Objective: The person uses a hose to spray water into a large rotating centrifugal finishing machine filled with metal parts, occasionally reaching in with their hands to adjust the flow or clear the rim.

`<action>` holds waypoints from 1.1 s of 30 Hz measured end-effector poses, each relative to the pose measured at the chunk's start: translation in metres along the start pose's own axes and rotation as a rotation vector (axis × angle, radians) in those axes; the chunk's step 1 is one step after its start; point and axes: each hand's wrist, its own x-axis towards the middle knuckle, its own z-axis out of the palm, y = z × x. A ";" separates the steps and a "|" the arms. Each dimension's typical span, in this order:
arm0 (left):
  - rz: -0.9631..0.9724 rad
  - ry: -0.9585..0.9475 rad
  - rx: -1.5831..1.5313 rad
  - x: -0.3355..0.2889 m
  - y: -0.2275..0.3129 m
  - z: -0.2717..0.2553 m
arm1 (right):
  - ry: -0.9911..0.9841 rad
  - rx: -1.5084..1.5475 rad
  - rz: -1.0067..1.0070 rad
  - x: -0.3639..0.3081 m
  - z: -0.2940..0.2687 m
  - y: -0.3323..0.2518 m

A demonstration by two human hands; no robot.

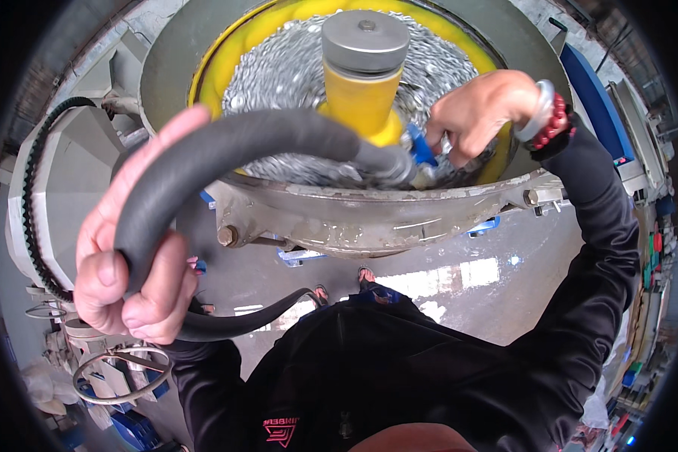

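Note:
My left hand (139, 294) is closed round a thick black hose (226, 143), which arcs up and to the right over the rim of a round metal bowl (339, 197). At the hose's far end is a grey fitting (388, 162) with a blue valve lever (422, 148). My right hand (474, 113) is over the bowl with fingers curled at the lever; its fingertips are partly hidden. Many small silvery pieces (271, 75) fill the bowl, blurred in places. From its middle rises a yellow column (361, 98) with a round metal cap (365, 41).
The bowl has a yellow lining (211, 75) and a bolted outer rim. At the left stand a grey machine housing (60, 196) with a toothed black belt and a handwheel (120, 375). The hose loops down by my waist. Below, the grey floor (467, 279) looks wet and shiny.

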 end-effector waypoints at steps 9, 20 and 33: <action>0.216 0.679 0.944 -0.073 0.026 -0.015 | 0.486 0.107 0.452 -0.059 -0.026 -0.009; 0.212 1.236 1.601 -0.046 0.077 0.020 | 0.785 0.369 0.305 -0.107 0.031 0.078; 0.243 1.259 1.584 -0.043 0.082 0.067 | 0.847 0.220 0.270 -0.103 0.048 0.050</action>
